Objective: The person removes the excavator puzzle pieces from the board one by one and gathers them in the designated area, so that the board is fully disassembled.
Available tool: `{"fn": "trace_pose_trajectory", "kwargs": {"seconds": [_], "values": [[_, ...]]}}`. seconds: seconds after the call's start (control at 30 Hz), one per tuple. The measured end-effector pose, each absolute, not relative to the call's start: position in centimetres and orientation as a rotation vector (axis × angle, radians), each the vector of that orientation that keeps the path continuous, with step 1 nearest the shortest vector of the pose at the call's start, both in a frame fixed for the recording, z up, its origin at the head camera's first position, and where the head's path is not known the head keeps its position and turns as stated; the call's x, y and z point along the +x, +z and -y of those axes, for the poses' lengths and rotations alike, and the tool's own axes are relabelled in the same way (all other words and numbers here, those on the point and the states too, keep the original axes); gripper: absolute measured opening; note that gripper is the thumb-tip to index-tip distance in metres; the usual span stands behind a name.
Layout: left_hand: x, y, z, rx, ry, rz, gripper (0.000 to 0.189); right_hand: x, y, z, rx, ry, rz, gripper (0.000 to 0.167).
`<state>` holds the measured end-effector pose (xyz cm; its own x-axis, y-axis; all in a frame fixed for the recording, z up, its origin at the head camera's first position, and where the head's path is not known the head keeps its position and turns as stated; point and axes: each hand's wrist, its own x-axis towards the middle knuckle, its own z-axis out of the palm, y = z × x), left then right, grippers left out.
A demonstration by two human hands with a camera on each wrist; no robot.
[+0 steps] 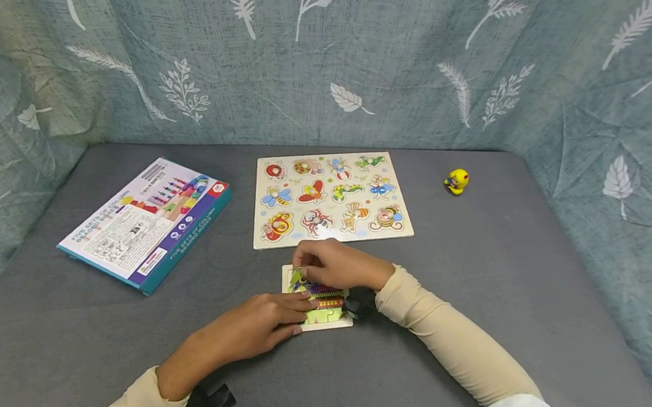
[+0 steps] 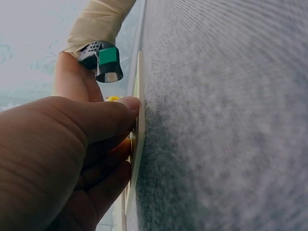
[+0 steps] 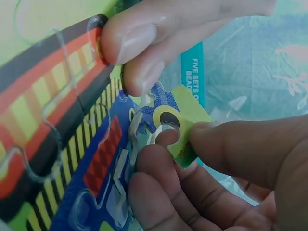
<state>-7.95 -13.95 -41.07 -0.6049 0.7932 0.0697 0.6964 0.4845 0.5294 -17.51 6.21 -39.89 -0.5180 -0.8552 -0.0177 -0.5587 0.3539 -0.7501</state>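
A small jigsaw puzzle in a pale wooden tray lies before me, its picture in green, blue, red and yellow. My right hand is over its far left corner. In the right wrist view, that hand pinches a green and blue jigsaw piece between thumb and fingers, tilted up from the board. My left hand rests its extended fingers on the near left part of the puzzle. The left thumb touches the tray's edge in the left wrist view. Part of the picture is hidden under both hands.
Behind the puzzle lies a larger wooden insect peg board. To the left is a flat boxed bead set. A small yellow toy figure stands at the back right. Leaf-patterned cloth hangs behind the grey table.
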Motion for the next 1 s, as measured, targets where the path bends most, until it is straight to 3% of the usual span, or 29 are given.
{"fn": "trace_pose_trajectory", "kwargs": {"seconds": [0.57, 1.0], "values": [[-7.9, -41.3, 13.7, 1.294, 0.765, -2.588, 0.028, -17.9, -40.1, -7.1, -1.046, -1.155, -2.212, 0.016], [-7.8, -40.9, 13.5, 1.311, 0.786, -2.611, 0.025, -18.2, -39.7, -8.0, -1.048, -1.178, -2.228, 0.018]]}}
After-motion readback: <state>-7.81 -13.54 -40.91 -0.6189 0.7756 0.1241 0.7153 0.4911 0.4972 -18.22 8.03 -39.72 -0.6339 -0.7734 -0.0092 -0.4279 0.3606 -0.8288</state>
